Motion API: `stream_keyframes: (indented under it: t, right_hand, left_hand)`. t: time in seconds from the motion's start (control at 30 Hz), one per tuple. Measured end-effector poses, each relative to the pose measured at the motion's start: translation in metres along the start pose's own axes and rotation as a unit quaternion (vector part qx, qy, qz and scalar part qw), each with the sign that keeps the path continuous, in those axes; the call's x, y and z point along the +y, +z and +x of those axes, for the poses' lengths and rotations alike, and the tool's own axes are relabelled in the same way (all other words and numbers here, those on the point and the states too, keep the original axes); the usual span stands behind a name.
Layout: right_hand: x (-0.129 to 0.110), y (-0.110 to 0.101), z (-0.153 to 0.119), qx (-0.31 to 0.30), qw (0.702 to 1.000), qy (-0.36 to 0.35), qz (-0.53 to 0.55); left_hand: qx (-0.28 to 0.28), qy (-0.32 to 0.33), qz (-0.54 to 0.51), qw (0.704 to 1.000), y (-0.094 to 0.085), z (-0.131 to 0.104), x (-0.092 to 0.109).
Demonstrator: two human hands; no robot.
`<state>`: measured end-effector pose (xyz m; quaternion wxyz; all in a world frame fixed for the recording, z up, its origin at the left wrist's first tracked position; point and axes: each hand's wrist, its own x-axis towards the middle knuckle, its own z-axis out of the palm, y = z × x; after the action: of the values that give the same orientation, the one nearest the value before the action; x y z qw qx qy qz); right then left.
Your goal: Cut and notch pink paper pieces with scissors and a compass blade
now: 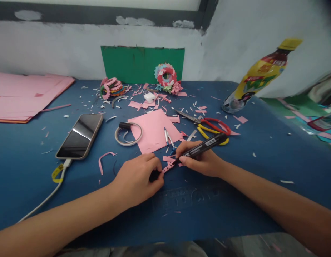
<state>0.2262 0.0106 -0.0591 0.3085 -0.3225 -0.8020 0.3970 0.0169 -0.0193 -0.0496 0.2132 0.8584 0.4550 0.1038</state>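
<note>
One black marker (204, 145) gripped in right hand (201, 161); left hand (137, 178) fingers pinching one pink strip (168, 165) (scissors (212, 127) nearby).

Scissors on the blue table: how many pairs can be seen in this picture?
2. The red-handled scissors lie right of the pink paper square; the yellow-handled scissors lie just below them, partly behind the black marker in the right hand. Others may be hidden.
</note>
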Motion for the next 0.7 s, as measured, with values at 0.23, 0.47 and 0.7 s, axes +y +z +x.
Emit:
stream_keyframes:
  t: [0.23, 0.47, 0.7]
  right_hand:
    - [0.0042, -0.0072, -0.0003, -0.006, 1.0, 0.005, -0.017]
    - [0.0031, -0.0052, -0.0002, -0.022, 0.999, 0.009, -0.022]
    - [0.0023, -0.0063, -0.0005, -0.023, 1.0, 0.016, -0.01]
  left_hand:
    - [-0.002, -0.002, 0.002, 1.0, -0.0001, -0.0013, 0.0001]
    - [0.001, -0.01, 0.006, 1.0, 0.0005, -0.0014, 0.0015]
    - [0.002, -0.008, 0.009, 1.0, 0.0001, -0.0005, 0.0014]
